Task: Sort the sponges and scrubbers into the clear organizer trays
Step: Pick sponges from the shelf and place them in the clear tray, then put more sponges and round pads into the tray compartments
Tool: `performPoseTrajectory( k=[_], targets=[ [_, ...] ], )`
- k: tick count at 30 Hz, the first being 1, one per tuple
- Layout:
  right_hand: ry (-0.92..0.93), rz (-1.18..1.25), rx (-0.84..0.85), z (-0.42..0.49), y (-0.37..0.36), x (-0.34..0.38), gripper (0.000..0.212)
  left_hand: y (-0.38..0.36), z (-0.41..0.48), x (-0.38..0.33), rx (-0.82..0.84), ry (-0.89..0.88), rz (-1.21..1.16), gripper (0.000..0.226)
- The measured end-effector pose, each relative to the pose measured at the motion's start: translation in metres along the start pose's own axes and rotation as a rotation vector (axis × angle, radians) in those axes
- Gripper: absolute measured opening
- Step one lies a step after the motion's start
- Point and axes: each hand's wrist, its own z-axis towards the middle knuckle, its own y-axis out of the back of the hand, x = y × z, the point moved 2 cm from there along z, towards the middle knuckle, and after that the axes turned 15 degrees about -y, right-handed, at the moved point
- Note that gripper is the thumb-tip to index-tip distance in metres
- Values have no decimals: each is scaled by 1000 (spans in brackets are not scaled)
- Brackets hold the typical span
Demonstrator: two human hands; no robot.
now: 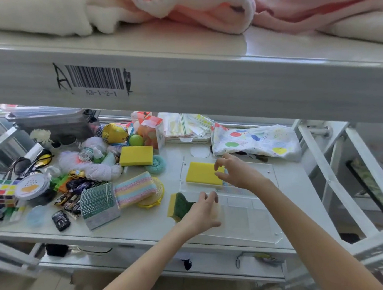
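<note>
Sponges split — one yellow sponge (202, 173) in the clear organizer tray (255, 222) under the loosely spread right hand (238, 173); left hand (202, 212) pinches a green-backed sponge (180, 206) (near edge), which could snag the tray's wall.

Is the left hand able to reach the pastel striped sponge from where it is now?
Probably yes. The left hand is beside the green-and-yellow scrub sponge, and the pastel striped sponge lies just to its left on top of the pile, uncovered. Only the scrub sponge is between them, low enough to pass over.
</note>
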Motion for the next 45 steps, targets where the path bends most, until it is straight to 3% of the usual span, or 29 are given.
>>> performPoseTrajectory(
  k=[9,12,15,17,21,23,30,40,45],
  targets=[
    [89,-66,-6,23,-12,60,25,28,-19,11,-51,-132,-30,46],
    [115,-69,-13,34,-18,84,24,70,-26,33,-146,-90,-40,30],
    [132,-84,-2,49,-26,106,25,108,-34,76,-226,26,121,22],
    [137,-83,15,58,-33,118,25,123,-38,104,-243,120,236,29],
    [139,-93,48,73,-51,141,26,130,-43,143,17,319,459,78],
    [133,-102,70,80,-60,148,28,130,-45,156,63,360,499,92],
    [95,-127,92,112,-90,161,34,129,-50,158,25,222,353,86],
    [208,-244,34,156,-122,204,76,112,-61,147,16,115,423,86],
    [188,-288,69,164,-129,210,72,116,-70,150,-24,109,410,87]
  ],
)
